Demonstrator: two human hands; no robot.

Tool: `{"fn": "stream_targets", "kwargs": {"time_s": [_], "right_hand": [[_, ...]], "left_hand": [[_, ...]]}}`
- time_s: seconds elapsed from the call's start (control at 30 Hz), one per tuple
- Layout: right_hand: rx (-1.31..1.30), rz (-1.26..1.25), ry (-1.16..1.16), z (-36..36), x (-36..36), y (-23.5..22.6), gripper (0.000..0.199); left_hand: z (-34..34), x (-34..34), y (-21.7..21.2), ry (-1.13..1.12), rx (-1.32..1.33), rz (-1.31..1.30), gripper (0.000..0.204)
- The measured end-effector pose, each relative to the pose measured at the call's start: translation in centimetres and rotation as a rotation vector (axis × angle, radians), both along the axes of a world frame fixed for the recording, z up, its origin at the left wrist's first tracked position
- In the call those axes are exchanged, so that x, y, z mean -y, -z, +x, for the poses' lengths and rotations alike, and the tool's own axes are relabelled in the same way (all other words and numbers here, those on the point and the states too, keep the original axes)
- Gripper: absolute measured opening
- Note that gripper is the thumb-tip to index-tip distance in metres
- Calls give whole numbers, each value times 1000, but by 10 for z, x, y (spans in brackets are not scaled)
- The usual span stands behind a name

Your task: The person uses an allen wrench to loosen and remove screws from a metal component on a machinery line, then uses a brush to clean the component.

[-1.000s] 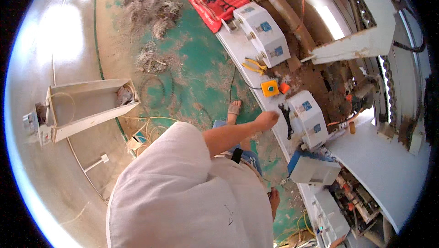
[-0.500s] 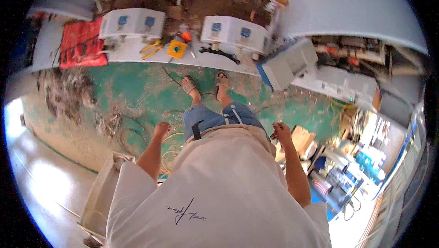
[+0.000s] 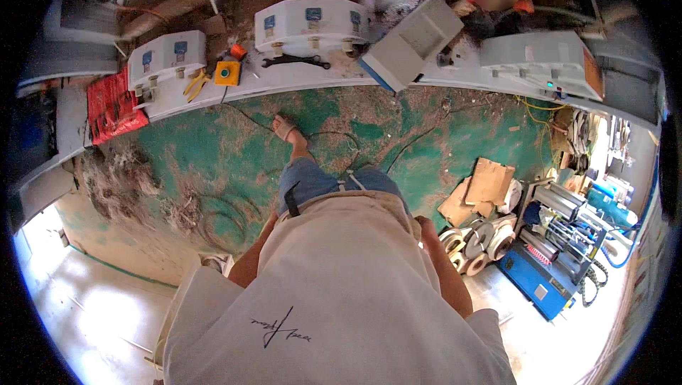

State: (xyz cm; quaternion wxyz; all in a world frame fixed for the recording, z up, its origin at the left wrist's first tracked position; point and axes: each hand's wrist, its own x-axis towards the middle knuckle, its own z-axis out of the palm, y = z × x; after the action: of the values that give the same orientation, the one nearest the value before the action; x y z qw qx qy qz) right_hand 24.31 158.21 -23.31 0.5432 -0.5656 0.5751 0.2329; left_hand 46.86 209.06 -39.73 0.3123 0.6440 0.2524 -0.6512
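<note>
The person's right hand (image 3: 426, 226) hangs at the hip, mostly hidden — its grip cannot be told. The left hand is out of sight behind the shirt (image 3: 334, 300). Beyond the sandalled foot (image 3: 288, 129), a white bench (image 3: 298, 79) carries a black wrench (image 3: 295, 62), with an orange box (image 3: 228, 72) left of it.

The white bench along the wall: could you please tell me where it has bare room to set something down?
The white bench is bare below the black wrench, between the orange box and the tilted grey panel. Its left end is crowded with yellow pliers and red packets.
</note>
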Motion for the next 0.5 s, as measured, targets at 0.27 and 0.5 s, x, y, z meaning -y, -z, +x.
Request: {"fn": "stream_targets", "kwargs": {"time_s": [0.27,0.5], "right_hand": [[119,-22,245,-108,61,2,27],[98,-97,552,-312,88,16,26]], "left_hand": [[-47,79,37,278,320,31,42],[-46,291,61,-171,133,-263,52]]}}
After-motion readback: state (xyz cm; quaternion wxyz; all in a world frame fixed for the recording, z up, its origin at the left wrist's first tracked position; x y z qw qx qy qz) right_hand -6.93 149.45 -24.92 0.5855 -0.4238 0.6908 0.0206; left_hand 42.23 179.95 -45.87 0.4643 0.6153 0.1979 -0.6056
